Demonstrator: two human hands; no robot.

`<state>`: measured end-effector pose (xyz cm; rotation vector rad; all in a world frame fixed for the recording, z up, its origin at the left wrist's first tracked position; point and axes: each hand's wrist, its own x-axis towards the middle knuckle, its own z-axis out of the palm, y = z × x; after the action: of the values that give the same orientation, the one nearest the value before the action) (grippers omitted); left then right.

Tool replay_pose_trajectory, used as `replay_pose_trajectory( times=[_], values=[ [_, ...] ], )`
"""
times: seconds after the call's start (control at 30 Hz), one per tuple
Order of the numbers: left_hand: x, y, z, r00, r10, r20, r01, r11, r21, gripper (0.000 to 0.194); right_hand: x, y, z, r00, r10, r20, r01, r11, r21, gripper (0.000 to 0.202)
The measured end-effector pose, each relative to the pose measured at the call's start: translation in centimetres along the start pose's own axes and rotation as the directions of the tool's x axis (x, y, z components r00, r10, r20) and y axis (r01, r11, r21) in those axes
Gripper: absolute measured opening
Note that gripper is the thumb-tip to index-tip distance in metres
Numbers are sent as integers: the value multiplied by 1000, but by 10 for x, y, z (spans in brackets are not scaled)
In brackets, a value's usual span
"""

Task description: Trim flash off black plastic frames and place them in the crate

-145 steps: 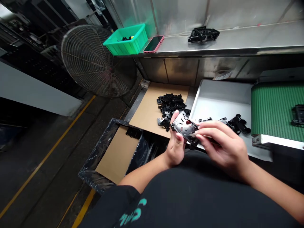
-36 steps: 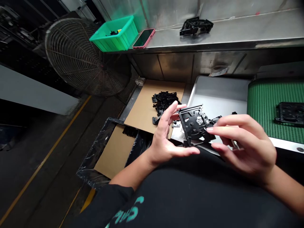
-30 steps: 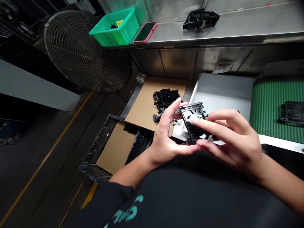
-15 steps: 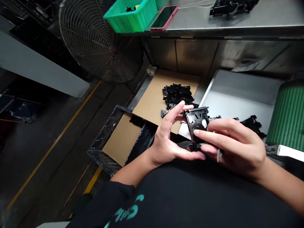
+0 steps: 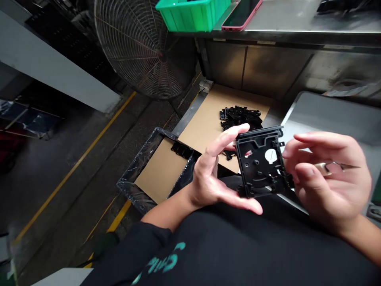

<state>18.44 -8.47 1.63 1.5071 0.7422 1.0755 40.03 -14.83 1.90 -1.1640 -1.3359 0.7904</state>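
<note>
My left hand grips a square black plastic housing by its left side, fingers behind the upper edge and thumb along the lower edge. The housing's face is turned up, showing a round hole, small posts and a raised rim. My right hand is at the housing's right edge, fingertips beside or touching it. Tucked in its curled fingers is a small tool with a pale body and thin metal ends; its exact kind is unclear. Behind the housing, a heap of black plastic parts lies on a cardboard sheet.
A bin lined with black plastic stands at the left, cardboard and a black part inside. A pale tray sits at the right. Above, a shelf bears a green bin and a phone. A large fan stands behind.
The housing has turned to face me more squarely and come closer. My right hand has moved right and rolled palm-up, its index finger off the housing's face. The view has shifted.
</note>
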Motion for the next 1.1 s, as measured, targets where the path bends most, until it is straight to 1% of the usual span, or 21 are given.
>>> replay_pose_trajectory(
  times=[0.07, 0.1, 0.2, 0.33, 0.5, 0.57, 0.63, 0.7, 0.77, 0.83, 0.9, 0.93, 1.03, 1.1],
  values=[
    [1, 0, -10, 1000, -24, -10, 24, 1000, -12, 124, 8, -2, 14, 998, 65, -8, -64, 991, 117, 41],
    [1, 0, -16, 999, -37, -21, 36, 999, -15, 124, 12, -2, 21, 996, 92, 7, -92, 984, 153, 44],
    [1, 1, -35, 997, -63, -37, 62, 998, -14, 121, 21, -1, 37, 988, 130, 86, -144, 973, 179, 52],
    [-2, -1, -61, 997, -74, -29, 74, 997, -22, 120, 31, 1, 60, 974, 150, 170, -184, 961, 208, 52],
    [-6, -10, -93, 992, -77, -103, 69, 995, -74, 124, 45, 2, 94, 959, 176, 222, -228, 945, 233, 52],
    [-7, -17, -107, 989, -88, -121, 80, 994, -73, 122, 51, 5, 110, 957, 186, 221, -234, 948, 214, 52],
    [-8, -26, -120, 987, -113, -116, 103, 990, -91, 117, 57, 12, 129, 962, 201, 182, -230, 961, 152, 49],
    [-11, -40, -133, 980, -185, -75, 169, 969, -179, 108, 62, 25, 151, 967, 207, 146, -219, 973, 68, 47],
    [-15, -56, -145, 957, -290, -10, 272, 909, -317, 102, 66, 42, 176, 969, 177, 173, -179, 984, -9, 47],
    [-22, -75, -157, 916, -400, 16, 368, 826, -427, 99, 68, 63, 202, 960, 133, 245, -122, 991, -59, 50],
    [-29, -94, -172, 876, -481, -34, 409, 779, -475, 99, 69, 85, 228, 944, 113, 310, -94, 993, -75, 52],
    [-33, -102, -180, 857, -511, -72, 419, 770, -481, 99, 70, 95, 240, 931, 123, 343, -104, 992, -74, 53],
    [-43, -118, -209, 801, -571, -180, 438, 764, -473, 98, 73, 118, 275, 864, 195, 464, -201, 979, -36, 57],
    [-48, -119, -229, 763, -595, -251, 458, 773, -439, 96, 78, 124, 295, 821, 233, 521, -282, 959, 16, 58]
  ],
)
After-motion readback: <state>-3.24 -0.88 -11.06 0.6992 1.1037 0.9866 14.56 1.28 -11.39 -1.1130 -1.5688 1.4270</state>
